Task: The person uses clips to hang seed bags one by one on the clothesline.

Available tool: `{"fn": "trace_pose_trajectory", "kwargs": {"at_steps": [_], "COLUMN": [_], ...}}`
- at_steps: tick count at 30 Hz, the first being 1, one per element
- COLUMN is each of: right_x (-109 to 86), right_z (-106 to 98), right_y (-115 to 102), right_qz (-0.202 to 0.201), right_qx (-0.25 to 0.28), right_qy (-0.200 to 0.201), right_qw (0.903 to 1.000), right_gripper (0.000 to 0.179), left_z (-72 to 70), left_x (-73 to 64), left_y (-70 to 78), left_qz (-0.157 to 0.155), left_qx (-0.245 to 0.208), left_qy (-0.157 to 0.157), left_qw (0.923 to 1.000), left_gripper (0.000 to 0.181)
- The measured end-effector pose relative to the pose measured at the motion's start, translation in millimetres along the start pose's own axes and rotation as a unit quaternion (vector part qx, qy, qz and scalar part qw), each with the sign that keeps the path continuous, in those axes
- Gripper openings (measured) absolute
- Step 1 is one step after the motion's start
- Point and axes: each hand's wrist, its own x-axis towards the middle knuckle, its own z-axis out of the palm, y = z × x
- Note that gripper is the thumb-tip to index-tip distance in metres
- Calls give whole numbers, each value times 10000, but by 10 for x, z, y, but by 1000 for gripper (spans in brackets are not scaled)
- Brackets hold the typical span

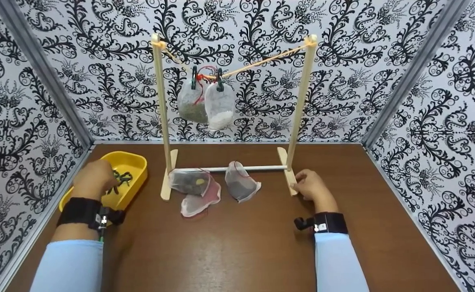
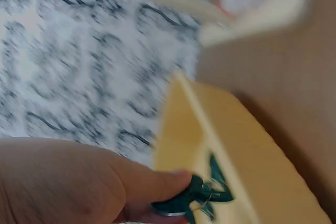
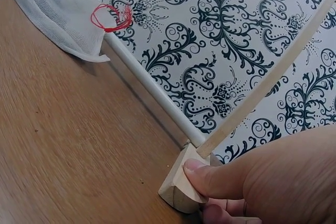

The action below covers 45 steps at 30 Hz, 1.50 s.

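My left hand (image 1: 95, 178) reaches into the yellow tray (image 1: 140, 178) at the left. In the left wrist view its thumb and a finger pinch a dark green clip (image 2: 184, 199); more green clips (image 1: 124, 177) lie in the tray. With thumb on top and fingers at the side, my right hand (image 1: 312, 186) grips the right wooden foot (image 3: 181, 179) of a drying-line stand. Two mesh pouches hang from the stand's orange cord (image 1: 267, 61), held by green clips: one with greenish contents (image 1: 192, 111), one with white contents (image 1: 220, 119).
On the table by the white crossbar (image 1: 267, 167) lie three more mesh pouches: a grey one (image 1: 188, 182) overlapping a pink one (image 1: 209, 196), and a dark-filled one (image 1: 240, 184). Wooden posts (image 1: 163, 105) rise at both sides. Patterned walls enclose the brown table (image 1: 237, 251).
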Motion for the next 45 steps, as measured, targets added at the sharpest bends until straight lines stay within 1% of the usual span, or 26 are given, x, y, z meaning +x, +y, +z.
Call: {"fn": "trace_pose_trajectory", "kwargs": {"at_steps": [2,3,6,8,10,12,13,15,17,19,20,22,24,25,26,28,29,31,33,34,36,38,40,42,43,45], "right_x": [0,-1,3,5,12,13,14,10,4,-2,-6,-9,-12,-12,-13,-8,-6,-12,-17,-18,-22,-16,-16,-29,-43,-82], "right_z": [3,3,8,7,12,12,8,1,-6,-10,-8,-6,-10,-12,-14,-2,6,21,49,58,67,58,21,-22,-33,-19], "right_y": [-3,-4,1,8,21,28,33,39,36,27,21,11,4,2,1,2,3,1,5,7,-2,-18,-64,-151,-217,-392], "right_qz": [-16,-53,-149,-195,-200,-186,-183,-162,-128,-108,-102,-82,-70,-59,-46,-30,-25,-24,8,21,27,-1,-114,-324,-485,-973], "right_qx": [-6,-36,-101,-137,-143,-118,-119,-99,-84,-82,-69,-57,-64,-72,-81,-96,-100,-87,-70,-80,-177,-564,-1037,-1434,-1526,-1448], "right_qy": [-1,20,102,157,171,147,141,125,122,95,79,81,81,103,117,120,118,121,108,112,128,246,440,656,737,795], "right_qw": [10000,10000,9998,9996,9996,9996,9997,9997,9998,9999,9999,9999,9999,9999,9999,9999,9999,9999,9999,9999,9998,9981,9936,9870,9843,9815], "right_gripper": [37,37,35,34,34,33,33,34,34,34,34,34,34,33,33,33,33,33,33,33,34,36,38,40,41,42], "left_z": [-25,-29,-8,47,132,242,299,437,565,667,712,765,805,825,847,881,897,932,954,963,980,995,1012,1033,1039,1052], "left_x": [-29,-45,-87,-117,-140,-145,-139,-117,-94,-83,-81,-78,-86,-92,-101,-146,-171,-212,-260,-275,-289,-294,-284,-273,-273,-278], "left_y": [107,171,403,579,775,978,1084,1296,1486,1660,1736,1863,1975,2021,2061,2123,2148,2180,2196,2203,2218,2237,2263,2291,2304,2328], "left_qz": [-25,41,301,523,755,995,1119,1416,1624,1748,1830,1917,1977,1980,1941,1792,1704,1602,1608,1618,1640,1608,1583,1581,1568,1548], "left_qx": [-94,-186,-423,-583,-868,-1193,-1381,-1812,-2152,-2470,-2662,-2981,-3382,-3561,-3706,-3918,-3978,-3968,-3913,-3905,-3925,-4005,-4124,-4289,-4372,-4588], "left_qy": [431,612,1022,1243,1420,1622,1709,1894,2063,2189,2253,2349,2379,2393,2392,2347,2299,2221,2136,2103,2066,2049,2043,2031,2040,2040], "left_qw": [9990,9979,9934,9891,9832,9744,9691,9546,9406,9276,9192,9051,8888,8813,8762,8714,8717,8761,8806,8815,8811,8785,8736,8659,8618,8508], "left_gripper": [5,5,10,12,16,18,18,17,17,18,18,18,18,18,19,19,19,19,18,17,16,16,16,16,16,16]}}
